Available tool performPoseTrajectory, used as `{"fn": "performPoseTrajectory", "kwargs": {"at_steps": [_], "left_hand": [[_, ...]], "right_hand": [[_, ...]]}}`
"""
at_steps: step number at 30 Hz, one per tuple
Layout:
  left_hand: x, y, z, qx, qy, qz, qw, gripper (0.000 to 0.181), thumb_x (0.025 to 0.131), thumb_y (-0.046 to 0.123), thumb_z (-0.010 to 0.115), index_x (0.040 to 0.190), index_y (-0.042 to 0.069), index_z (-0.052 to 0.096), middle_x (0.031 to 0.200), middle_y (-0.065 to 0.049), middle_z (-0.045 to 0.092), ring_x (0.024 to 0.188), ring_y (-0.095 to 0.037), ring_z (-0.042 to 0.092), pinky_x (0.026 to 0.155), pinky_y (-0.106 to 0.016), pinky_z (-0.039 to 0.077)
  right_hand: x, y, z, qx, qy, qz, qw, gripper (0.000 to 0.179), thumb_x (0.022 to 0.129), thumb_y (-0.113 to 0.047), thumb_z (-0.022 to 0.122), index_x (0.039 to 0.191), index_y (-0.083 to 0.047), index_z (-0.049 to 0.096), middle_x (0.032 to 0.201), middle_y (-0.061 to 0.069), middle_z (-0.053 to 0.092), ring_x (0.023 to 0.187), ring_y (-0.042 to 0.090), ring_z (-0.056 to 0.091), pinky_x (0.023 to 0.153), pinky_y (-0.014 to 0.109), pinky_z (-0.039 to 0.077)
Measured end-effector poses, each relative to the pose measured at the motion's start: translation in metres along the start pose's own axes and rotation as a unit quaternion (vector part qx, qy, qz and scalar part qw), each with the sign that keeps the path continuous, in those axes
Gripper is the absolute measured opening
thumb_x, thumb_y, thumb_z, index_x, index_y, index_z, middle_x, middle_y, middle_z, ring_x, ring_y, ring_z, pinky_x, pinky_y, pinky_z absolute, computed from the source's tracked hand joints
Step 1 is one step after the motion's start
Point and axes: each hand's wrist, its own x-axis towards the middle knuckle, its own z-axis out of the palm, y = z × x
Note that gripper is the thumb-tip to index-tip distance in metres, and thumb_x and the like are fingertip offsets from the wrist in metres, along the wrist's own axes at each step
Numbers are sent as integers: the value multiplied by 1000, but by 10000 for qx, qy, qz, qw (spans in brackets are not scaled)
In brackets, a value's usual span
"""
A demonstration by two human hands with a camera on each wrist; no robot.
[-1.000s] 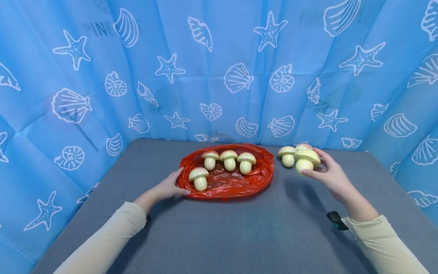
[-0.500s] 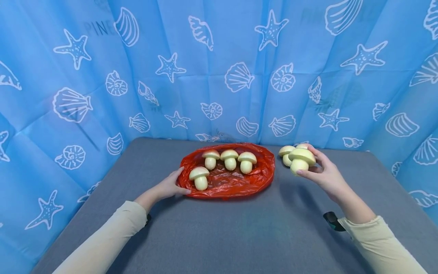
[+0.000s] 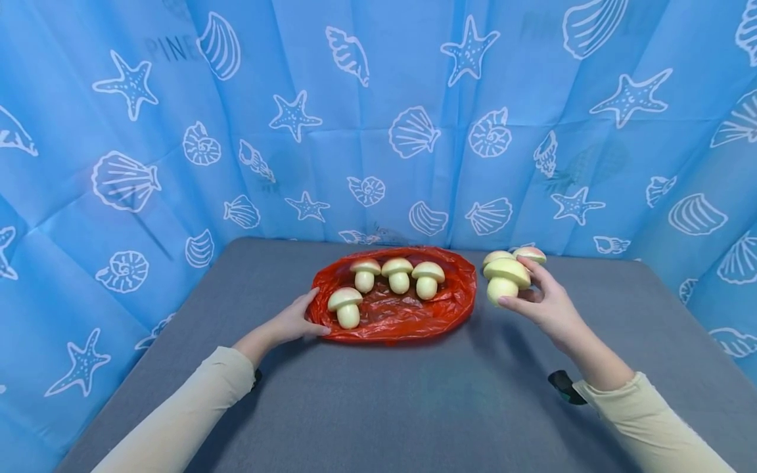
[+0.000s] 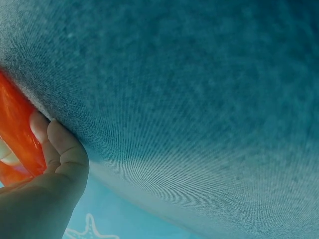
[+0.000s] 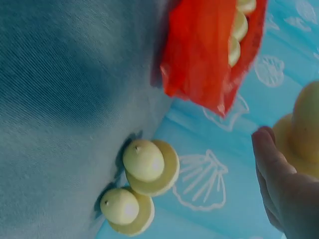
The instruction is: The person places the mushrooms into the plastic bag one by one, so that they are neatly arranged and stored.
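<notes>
A red plastic bag lies spread open on the table, with several pale mushrooms inside. My left hand holds the bag's left end, the thumb at the front and the fingers round the side; the left wrist view shows its curled fingers against the red plastic. Right of the bag, my right hand grips a pale mushroom above the table, cap up, between thumb and fingers. Two more mushrooms stand behind it, one partly covered by my fingers, both plain in the right wrist view.
The grey cloth-covered table stretches in front of both hands. A blue curtain with white shells and starfish hangs right behind the table's back edge. A dark wrist strap part sits under the right wrist.
My right hand has carried the mushroom leftward, closer to the bag, passing in front of the two standing mushrooms. The left hand and the bag have stayed in place.
</notes>
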Motion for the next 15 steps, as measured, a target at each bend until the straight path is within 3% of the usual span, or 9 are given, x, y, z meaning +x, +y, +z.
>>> {"fn": "performPoseTrajectory", "kwargs": {"at_steps": [10,15], "left_hand": [[-1,1,-1,13,-6,16,10000,100,85,25,75,155,0,8,156,-30,9,142,-46,12,111,-59,18],[-1,2,-1,46,-5,39,10000,99,85,24,75,155,0,8,156,-30,10,142,-46,12,111,-59,18]], "right_hand": [[2,-2,16,85,-100,24,9999,83,92,-8,66,154,0,11,145,29,28,117,42,49,78,15,49],[2,-3,24,20,-135,-16,9999,81,91,-9,68,153,0,16,144,27,31,118,48,48,77,16,48]]}}
